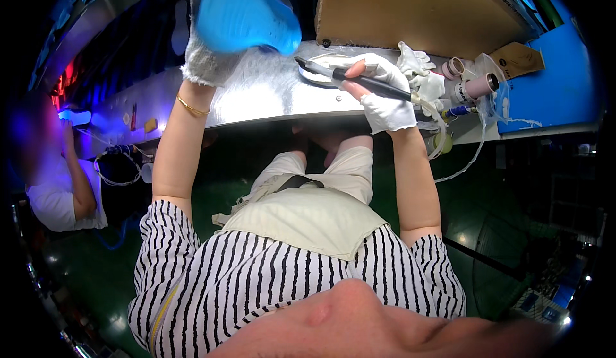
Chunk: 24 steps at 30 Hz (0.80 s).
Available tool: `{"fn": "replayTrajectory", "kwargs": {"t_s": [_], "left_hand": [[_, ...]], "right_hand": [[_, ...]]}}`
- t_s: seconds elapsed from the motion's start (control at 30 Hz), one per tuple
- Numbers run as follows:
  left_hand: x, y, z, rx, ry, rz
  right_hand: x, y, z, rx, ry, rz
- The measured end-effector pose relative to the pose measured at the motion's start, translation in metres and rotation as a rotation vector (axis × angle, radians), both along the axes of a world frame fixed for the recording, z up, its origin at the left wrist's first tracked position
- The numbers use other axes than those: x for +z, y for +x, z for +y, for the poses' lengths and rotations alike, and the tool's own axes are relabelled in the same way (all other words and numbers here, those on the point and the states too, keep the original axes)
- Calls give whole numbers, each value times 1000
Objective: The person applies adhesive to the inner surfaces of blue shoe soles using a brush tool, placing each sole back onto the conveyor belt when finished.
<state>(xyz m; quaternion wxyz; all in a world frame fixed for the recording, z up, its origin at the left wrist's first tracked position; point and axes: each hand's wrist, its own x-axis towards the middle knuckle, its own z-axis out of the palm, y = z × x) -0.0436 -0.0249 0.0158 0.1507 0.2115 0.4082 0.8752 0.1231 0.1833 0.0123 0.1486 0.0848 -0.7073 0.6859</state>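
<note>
Raised over the bench at the left, my left hand wears a white glove and holds a glossy blue shoe-shaped piece. The piece hides most of that hand's fingers. To its right, my right hand is in a white glove with thumb and fingertip bare. It grips a black pen-like tool, whose dark tip points left and stays apart from the blue piece. A pale cord trails from the tool's rear. Partly hidden behind the tool, a white rounded piece with a dark edge lies on the bench.
The bright metal bench has a large cardboard box at the back. Right of my hand are crumpled white gloves, pink spools, clear plastic and a blue panel. At the far left another person sits.
</note>
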Motion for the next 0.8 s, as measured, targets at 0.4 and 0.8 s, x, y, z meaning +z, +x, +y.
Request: {"fn": "replayTrajectory", "kwargs": {"t_s": [0.4,0.8], "left_hand": [[-80,104,15,-531,235,-609],[-81,100,29,-284,106,-532]], "right_hand": [[-39,-23,-19,-324,7,118],[-42,-11,-41,-163,283,280]]}}
